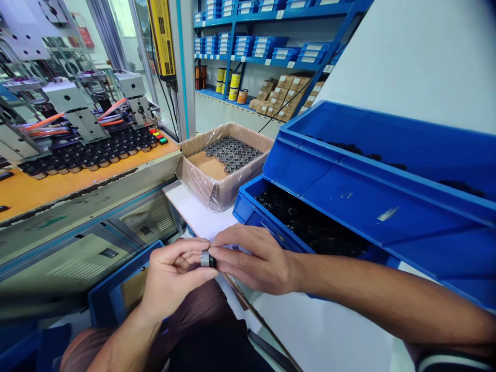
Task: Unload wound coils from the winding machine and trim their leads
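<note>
Both hands are pinching the small grey-and-black metal ring point(207, 259): left hand point(174, 279) fingertips gripping one side, right hand point(253, 261) fingertips closing on the other, equally near.

Small part point(207, 259) pinched in the fingers point(194, 251): silver and black. Stacked bins point(360, 196): bright blue, black parts inside. Cardboard box point(217, 178): brown, clear plastic liner, dark grey parts. Machine deck point(58, 183): orange. Counter point(194, 209): white. Shelving point(271, 31): blue, yellow spools point(232, 85).
</note>
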A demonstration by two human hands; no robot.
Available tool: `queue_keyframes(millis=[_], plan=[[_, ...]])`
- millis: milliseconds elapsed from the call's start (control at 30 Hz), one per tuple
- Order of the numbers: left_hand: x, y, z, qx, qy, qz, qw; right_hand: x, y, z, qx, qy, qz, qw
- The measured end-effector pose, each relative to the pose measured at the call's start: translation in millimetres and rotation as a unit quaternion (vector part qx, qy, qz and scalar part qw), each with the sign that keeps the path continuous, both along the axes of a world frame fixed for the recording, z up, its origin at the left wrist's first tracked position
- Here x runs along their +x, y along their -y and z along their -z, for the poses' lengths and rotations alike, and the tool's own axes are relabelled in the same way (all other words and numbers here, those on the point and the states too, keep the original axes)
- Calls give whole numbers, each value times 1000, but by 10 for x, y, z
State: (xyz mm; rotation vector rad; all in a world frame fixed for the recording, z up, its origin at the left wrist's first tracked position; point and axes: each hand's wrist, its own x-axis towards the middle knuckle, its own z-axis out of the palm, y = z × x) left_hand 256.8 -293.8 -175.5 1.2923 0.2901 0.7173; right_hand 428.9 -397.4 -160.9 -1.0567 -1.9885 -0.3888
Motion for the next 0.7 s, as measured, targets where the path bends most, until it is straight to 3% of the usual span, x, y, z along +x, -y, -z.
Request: queue_keyframes(millis=[200, 467, 600, 700], plan=[[-8, 3, -13, -27, -20, 18, 999, -13, 8, -11, 17, 18, 31, 999], [-54, -17, 2, -106, -36, 69, 991, -27, 4, -45, 33, 53, 25, 998], [-9, 185, 54, -178, -26, 30, 983, -59, 82, -59, 30, 90, 22, 995], [68, 342, 148, -207, 31, -34, 977, -17, 177, 47, 26, 127, 54, 990]])
